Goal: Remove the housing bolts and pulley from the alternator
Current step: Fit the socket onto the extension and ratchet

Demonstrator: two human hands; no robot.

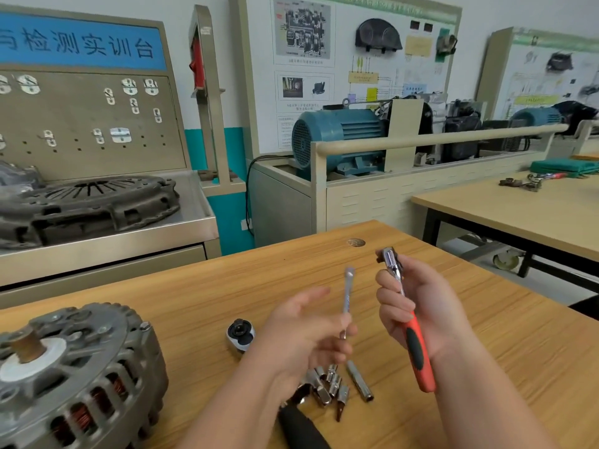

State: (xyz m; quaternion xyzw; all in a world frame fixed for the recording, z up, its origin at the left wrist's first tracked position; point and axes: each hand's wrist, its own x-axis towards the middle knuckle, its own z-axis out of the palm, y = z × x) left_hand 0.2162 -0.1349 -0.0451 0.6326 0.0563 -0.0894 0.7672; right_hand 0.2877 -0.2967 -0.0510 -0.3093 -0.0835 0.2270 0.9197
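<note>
1. At lower left on the wooden table (227, 280), the alternator (74, 377) lies with its shaft end up. A brownish stub stands out of a white ring, and copper windings show through the side slots. Neither hand touches it; both are well apart from it.
2. The left hand (301, 332) is over the middle of the table with its fingers loosely curled. It pinches the lower end of a thin metal bar (347, 296), which points up and away.
3. The right hand (411, 306) is just beside it, fingers wrapped tight round a ratchet wrench (418, 348) near the neck. The chrome head sticks out above the fingers, and the red-and-black handle runs down past the wrist. Bar and wrench are near each other but not touching.
4. Under the hands, a small cluster of sockets (330, 384) lies on the table, with one longer socket (359, 380) just to its right.
5. A second ratchet head (240, 332) lies on the table left of the left hand. A black handle (301, 429) shows at the bottom edge. The left arm hides the gap between them, so I cannot tell if they are joined.
6. Behind at left, a clutch plate (90, 202) lies on a metal bench under a pegboard (87, 124) with hooks.
7. Farther back, a blue motor (337, 137) sits on a stand. A second table (518, 215) at right holds small parts.
</note>
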